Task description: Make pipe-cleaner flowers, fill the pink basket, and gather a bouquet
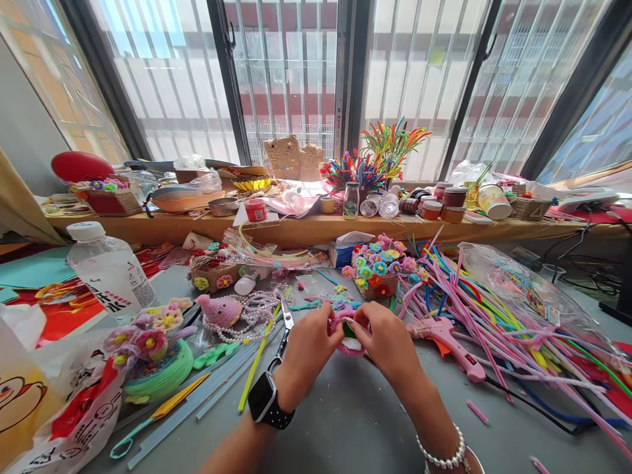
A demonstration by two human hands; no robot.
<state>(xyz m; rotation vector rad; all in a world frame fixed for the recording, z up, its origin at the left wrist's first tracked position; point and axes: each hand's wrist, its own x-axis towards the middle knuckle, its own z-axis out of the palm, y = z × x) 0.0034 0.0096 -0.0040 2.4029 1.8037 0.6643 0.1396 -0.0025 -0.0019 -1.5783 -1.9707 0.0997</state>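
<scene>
Nearest the camera, a left wrist with a black watch [263, 398] and a right wrist with pale beaded bracelets [444, 454] reach over the grey bench [340, 421]. Between the fingertips lies a pink fuzzy piece [349, 353] with green and white parts in its middle; its underside is hidden. The left hand [313, 332] pinches its left side, thumb and fingers drawn close together, and the right hand [385, 332] grips the opposite side just as narrowly. Scissors [285, 322] lie just beside the left hand, points away from the camera. Farther left are bead strings [266, 311] around a pink cone-shaped piece [222, 311], clear sticks [197, 398], a green round piece [165, 372] topped with fuzzy flowers, and an upright white-capped bottle [111, 270]. Right of the right hand, a pink glue gun [451, 342] lies on its side, near a loose heap of coloured fuzzy stems [478, 316]. Beyond the hands stands a basket of colourful flowers [380, 283]. Along the window ledge [296, 232] stand jars [453, 204] and bunches of bright fuzzy stalks [392, 148].
</scene>
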